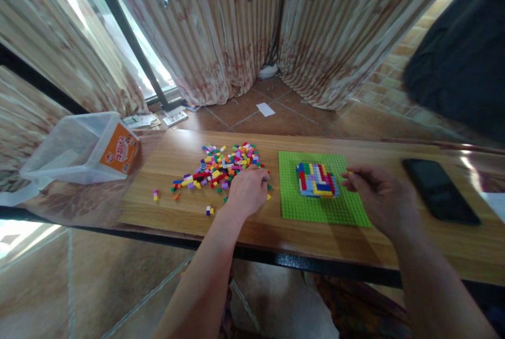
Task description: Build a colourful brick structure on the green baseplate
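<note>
My left hand (pixel 249 190) is at the right end of a spread-out pile of small coloured building bricks (pixel 216 168), its fingers curled down among them; the fingertips are partly hidden. My right hand (pixel 381 194) hovers over the right side of a green baseplate (pixel 290 207). Its thumb and forefinger are pinched together, with a tiny yellowish spot between them, perhaps a brick. Left of that hand, a low block of bricks (pixel 316 180) in red, blue, yellow, green and white sits on the baseplate.
A black phone (pixel 441 190) lies on the wooden table (pixel 252 233) at the right. A clear plastic bin (pixel 74 144) with an orange label stands at the left. A few loose bricks (pixel 209 211) lie nearer the front edge. Curtains (pixel 189 33) hang beyond the table.
</note>
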Available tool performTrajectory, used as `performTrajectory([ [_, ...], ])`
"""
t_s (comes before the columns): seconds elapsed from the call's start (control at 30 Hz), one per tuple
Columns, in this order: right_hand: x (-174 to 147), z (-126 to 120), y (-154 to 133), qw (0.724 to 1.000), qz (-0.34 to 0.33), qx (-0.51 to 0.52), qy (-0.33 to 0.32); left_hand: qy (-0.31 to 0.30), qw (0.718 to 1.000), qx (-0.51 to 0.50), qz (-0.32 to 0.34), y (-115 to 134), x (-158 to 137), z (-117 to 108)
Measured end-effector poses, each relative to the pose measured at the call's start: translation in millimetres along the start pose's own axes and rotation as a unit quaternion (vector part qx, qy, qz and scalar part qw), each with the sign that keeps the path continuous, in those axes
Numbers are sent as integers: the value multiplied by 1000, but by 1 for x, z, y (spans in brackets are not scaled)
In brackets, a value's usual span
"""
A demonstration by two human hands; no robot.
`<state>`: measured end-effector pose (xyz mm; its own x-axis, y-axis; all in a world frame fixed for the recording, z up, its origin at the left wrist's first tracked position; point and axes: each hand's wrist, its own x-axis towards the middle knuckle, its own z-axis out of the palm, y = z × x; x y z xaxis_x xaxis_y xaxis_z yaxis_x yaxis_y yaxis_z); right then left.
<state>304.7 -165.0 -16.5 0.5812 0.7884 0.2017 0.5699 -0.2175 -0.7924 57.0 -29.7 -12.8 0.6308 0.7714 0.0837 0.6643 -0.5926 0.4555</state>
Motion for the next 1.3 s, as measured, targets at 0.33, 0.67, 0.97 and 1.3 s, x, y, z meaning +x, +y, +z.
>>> performTrajectory([
  [0.33, -15, 5, 23, 988, -7, 124, -91, 16, 995, -8, 100, 11, 5, 12],
  [0.67, -17, 16, 37, 985, 55, 145, -80, -15, 994, -6, 110, 14, 7, 14],
  [0.97, -19, 17, 38, 982, 76, 159, -64, -40, 992, 25, 116, 15, 5, 12],
  [1.3, -19, 18, 31, 979, 98, 173, -43, -48, 993, 31, 105, 16, 6, 13],
])
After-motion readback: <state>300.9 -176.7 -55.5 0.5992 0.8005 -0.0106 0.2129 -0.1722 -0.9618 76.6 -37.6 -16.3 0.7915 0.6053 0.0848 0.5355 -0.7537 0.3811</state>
